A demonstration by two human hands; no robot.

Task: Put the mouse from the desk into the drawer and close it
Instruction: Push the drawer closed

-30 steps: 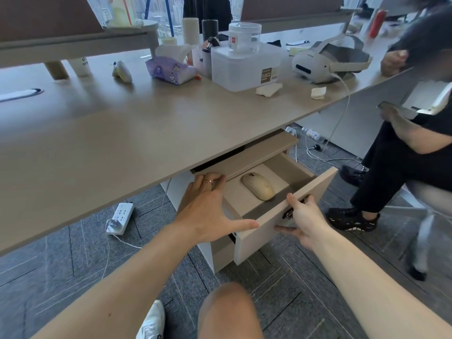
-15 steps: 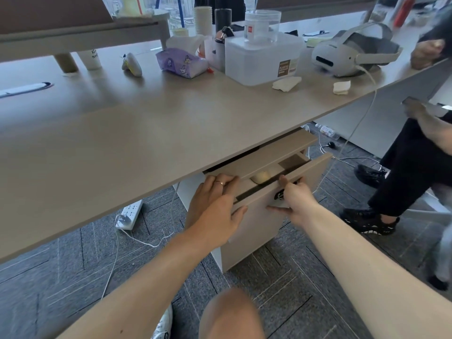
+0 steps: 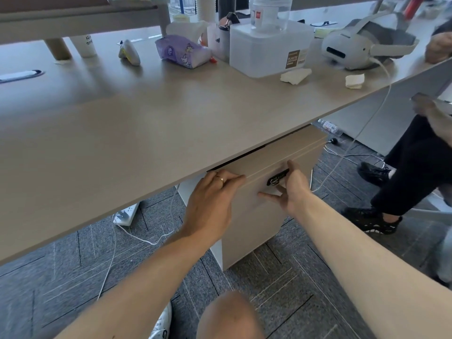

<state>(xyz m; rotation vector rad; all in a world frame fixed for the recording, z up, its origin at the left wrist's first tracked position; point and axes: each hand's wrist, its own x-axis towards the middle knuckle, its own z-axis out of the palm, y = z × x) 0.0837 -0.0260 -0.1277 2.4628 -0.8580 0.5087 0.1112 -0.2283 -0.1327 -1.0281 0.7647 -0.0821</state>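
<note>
Comparing with one second ago: the drawer stood wide open with the mouse lying inside; half a second ago only a narrow gap remained; now its front sits flush with the cabinet under the bench. The mouse is no longer visible and is judged to be inside the shut drawer. Both parts of the task therefore appear complete; only withdrawal of the hands remains.

Left hand: fingers loosely curled, resting on the top left corner of the drawer front, gripping nothing. Right hand: open, fingers spread, touching the front just beside the dark lock, holding nothing.

Other containers: a white plastic box on the bench, lidded, contents not discernible, with a clear jar on top. A purple tissue pack lies beside it.
</note>
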